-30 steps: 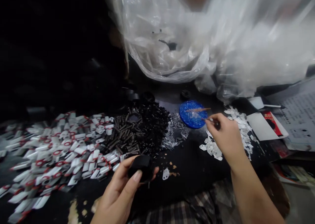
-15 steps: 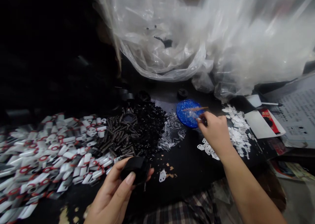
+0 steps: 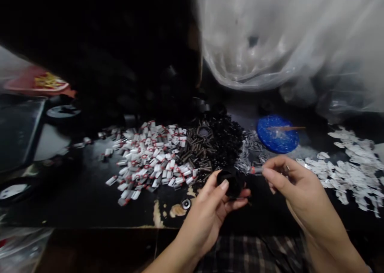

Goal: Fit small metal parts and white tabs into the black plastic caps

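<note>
My left hand [image 3: 210, 209] is wrapped around a black round, hollow plastic part [image 3: 231, 182], its opening tilted up; the inside is too dark to make out. Just to the right, my right hand [image 3: 292, 183] pinches a small grey piece with a red end [image 3: 255, 170], which points toward the black part but stays apart from it. That piece resembles the ones in the pile of white and grey tubes with red rings [image 3: 153, 155] on the left. Beyond my right hand lies a blue round lid [image 3: 277, 139] holding clear, shiny gel, with a thin brown stick [image 3: 286, 128] across it.
Dark coil springs [image 3: 196, 149], small black parts [image 3: 226, 141] and grey metal pins [image 3: 250, 143] lie in heaps along the table. White flat plates [image 3: 345, 173] are spread at right. A clear plastic bag [image 3: 255, 57] stands behind. A silver-and-black ring [image 3: 186, 203] sits near the front edge.
My view has swung left. My right hand has drawn back from the blue lid toward the black part, and the red-ended piece now shows in its fingers. My left hand keeps its hold.
</note>
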